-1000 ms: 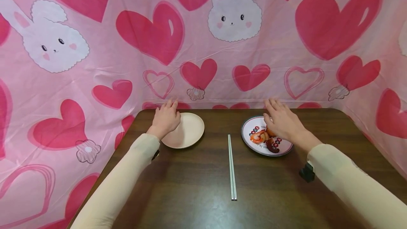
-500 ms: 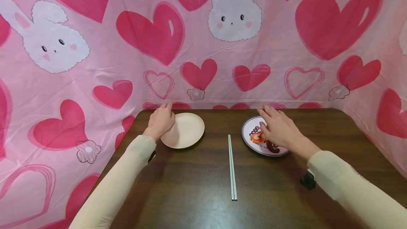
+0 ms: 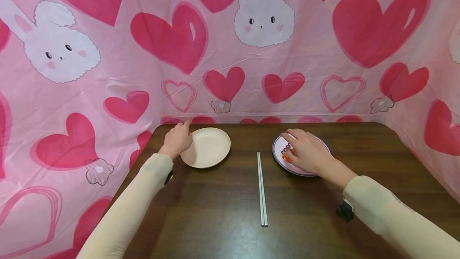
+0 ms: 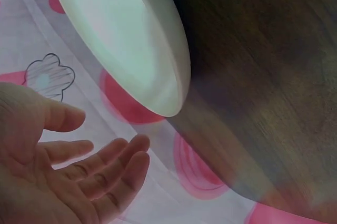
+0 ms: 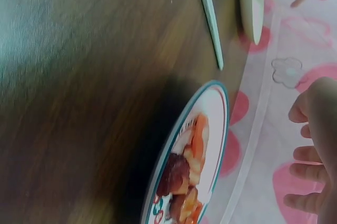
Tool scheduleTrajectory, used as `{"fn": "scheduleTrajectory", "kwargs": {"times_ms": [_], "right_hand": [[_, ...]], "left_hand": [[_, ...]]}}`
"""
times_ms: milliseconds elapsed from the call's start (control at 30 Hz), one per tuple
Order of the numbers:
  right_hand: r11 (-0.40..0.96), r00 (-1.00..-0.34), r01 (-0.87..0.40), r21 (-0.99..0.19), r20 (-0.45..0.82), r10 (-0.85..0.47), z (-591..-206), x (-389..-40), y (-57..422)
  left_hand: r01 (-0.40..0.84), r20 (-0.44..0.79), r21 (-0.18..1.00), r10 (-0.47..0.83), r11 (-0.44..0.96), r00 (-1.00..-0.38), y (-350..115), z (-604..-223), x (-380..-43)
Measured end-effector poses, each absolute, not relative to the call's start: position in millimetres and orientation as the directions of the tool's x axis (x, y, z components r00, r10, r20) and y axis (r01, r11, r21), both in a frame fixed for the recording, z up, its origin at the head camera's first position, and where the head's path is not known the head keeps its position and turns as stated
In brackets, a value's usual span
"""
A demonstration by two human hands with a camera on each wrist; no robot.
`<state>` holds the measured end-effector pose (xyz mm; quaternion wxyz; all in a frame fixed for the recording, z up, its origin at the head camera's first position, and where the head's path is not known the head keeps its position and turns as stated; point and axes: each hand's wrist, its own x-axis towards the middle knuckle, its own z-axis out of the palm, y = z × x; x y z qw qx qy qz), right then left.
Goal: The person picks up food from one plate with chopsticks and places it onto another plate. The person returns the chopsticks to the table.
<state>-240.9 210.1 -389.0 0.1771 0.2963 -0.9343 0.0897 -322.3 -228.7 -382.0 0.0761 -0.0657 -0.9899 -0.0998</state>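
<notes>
My left hand [image 3: 177, 140] hovers at the left edge of a plain cream plate [image 3: 210, 147], holding nothing. Its fingers look loosely bent and apart from the plate [image 4: 121, 29] in the left wrist view. Over a white plate with a dark blue rim [image 3: 276, 153] hangs my right hand [image 3: 309, 151], which hides most of its food in the head view. The right wrist view shows orange and dark brown food pieces [image 5: 197, 142] on that plate. Relaxed fingers of the right hand [image 5: 316, 155] stand above the plate, with nothing seen between them.
A pair of pale green chopsticks [image 3: 262, 191] lies lengthwise on the dark wooden table [image 3: 215, 211] between the plates. Behind and beside the table hangs a pink cloth [image 3: 219, 51] printed with hearts and rabbits.
My left hand has drawn left and nearer to me, off most of the cream plate. The right hand has shifted left and lower over the food plate, covering more of the food.
</notes>
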Motion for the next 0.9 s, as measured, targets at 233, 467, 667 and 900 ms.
{"fn": "scheduleTrajectory", "kwargs": {"times_ms": [233,467,667,900], "right_hand": [[0.740,-0.686,-0.671,-0.050,0.421,-0.594,-393.1,-234.9,197.5],[0.713,-0.698,-0.694,-0.101,0.339,-0.631,-392.2,-224.4,184.9],[0.667,-0.661,-0.739,-0.092,0.289,-0.692,-396.2,-217.9,173.6],[0.615,-0.624,-0.779,-0.122,0.253,-0.739,-400.5,-208.4,161.4]], "left_hand": [[0.115,0.099,0.185,0.097,0.976,-0.990,-233.0,-383.5,-323.8],[0.098,0.015,0.183,0.097,0.978,-0.995,-236.7,-389.2,-321.5],[0.076,-0.057,0.166,0.087,0.983,-0.995,-238.0,-395.0,-322.3],[0.058,-0.059,0.165,0.069,0.985,-0.996,-241.2,-398.4,-322.7]]}}
